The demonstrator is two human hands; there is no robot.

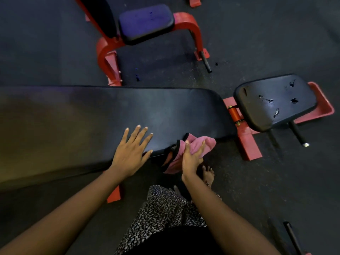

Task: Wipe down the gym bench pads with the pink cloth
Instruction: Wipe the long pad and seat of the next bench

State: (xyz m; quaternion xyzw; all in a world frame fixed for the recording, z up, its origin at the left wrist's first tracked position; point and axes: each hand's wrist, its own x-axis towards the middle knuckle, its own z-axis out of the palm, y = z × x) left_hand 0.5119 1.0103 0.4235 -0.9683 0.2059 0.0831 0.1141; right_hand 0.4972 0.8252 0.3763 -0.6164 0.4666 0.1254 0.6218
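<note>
1. The left hand point(130, 153) lies flat on the near edge of the long pad point(147, 111) in the middle of the frame, fingers spread and holding nothing. It makes a good brace, and light pressure should be enough to steady the surface.
2. The right hand point(191, 159) has its fingers curled round the pink cloth point(198, 144), which is bunched against the pad's near edge just right of centre. Part of the cloth hangs below the edge.
3. The step in hand looks like wiping the side edge near the pad's right end. Gather the hanging part into the palm first, so it does not drag on the floor point(276, 181) and pick up grit.
4. Sweep in long overlapping passes along the pad's length — edge first, then the top — rather than scrubbing in spots.
5. The small seat pad point(276, 102) at the right of the frame has torn patches in its cover. I judge it wants a gentle wipe, so the cloth does not catch a flap and widen a tear.
6. Mind the red frame point(248, 142) between the two pads, since its hinge could snag the cloth.
</note>
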